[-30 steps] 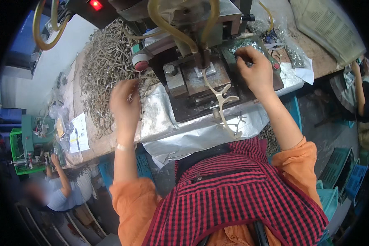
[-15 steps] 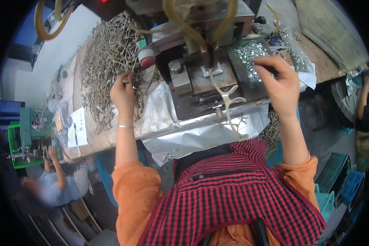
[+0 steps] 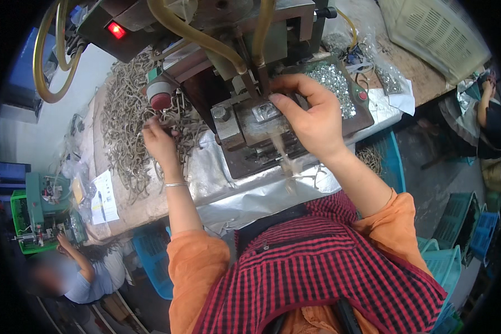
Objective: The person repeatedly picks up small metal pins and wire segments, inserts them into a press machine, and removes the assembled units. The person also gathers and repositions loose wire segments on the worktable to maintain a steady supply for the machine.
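At the pile of thin curved metal pieces (image 3: pixel 125 119), my left hand (image 3: pixel 161 147) has its fingers closed beneath the red push button (image 3: pixel 161 100). What they hold cannot be told apart from the pile. My right hand (image 3: pixel 317 119) reaches over the press (image 3: pixel 247 131), thumb and forefinger pinched beside the small die (image 3: pixel 266 113) under the press head. Anything in that pinch is too small to make out. A pronged metal piece (image 3: pixel 286 161), smeared by motion, is at the front edge of the press.
Small shiny metal bits (image 3: pixel 331 83) fill a tray right of the press. Yellowish hoses (image 3: pixel 200 39) hang in front of the machine. Silver foil (image 3: pixel 250 203) covers the bench edge. A pale plastic crate (image 3: pixel 428 39) stands far right. A co-worker (image 3: pixel 94 278) sits at left.
My right hand has moved left from the tray of shiny bits to the die. The pronged piece has shifted downward, off the die. My left hand has moved slightly within the pile's edge.
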Tool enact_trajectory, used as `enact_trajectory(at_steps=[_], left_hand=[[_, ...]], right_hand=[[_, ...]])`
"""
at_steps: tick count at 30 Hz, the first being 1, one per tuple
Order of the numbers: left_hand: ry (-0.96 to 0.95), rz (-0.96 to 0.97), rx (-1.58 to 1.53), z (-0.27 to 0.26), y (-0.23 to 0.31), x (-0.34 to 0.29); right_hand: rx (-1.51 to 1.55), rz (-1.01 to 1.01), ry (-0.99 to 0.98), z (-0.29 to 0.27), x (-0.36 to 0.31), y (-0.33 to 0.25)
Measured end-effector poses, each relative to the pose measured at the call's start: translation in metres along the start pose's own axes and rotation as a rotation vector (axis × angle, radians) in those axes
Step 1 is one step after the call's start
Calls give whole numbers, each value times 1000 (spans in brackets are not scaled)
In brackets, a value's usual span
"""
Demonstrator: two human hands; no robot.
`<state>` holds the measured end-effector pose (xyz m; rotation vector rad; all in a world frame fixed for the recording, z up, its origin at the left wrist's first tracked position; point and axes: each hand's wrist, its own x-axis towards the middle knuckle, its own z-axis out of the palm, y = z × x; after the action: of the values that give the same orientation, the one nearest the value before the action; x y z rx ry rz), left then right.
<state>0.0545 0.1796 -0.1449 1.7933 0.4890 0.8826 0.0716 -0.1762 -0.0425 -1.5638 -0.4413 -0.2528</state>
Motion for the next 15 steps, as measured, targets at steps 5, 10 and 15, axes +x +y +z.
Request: enact_trajectory(at_steps=[5, 10, 15], left_hand=[[124, 53, -204, -13, 53, 3], [-105, 169, -469, -7, 189, -57], [-434, 830, -315, 22, 238, -72]], right_hand=[[249, 58, -11, 10, -5, 5], [335, 125, -22, 8, -4, 1], [391, 156, -41, 10, -5, -8]])
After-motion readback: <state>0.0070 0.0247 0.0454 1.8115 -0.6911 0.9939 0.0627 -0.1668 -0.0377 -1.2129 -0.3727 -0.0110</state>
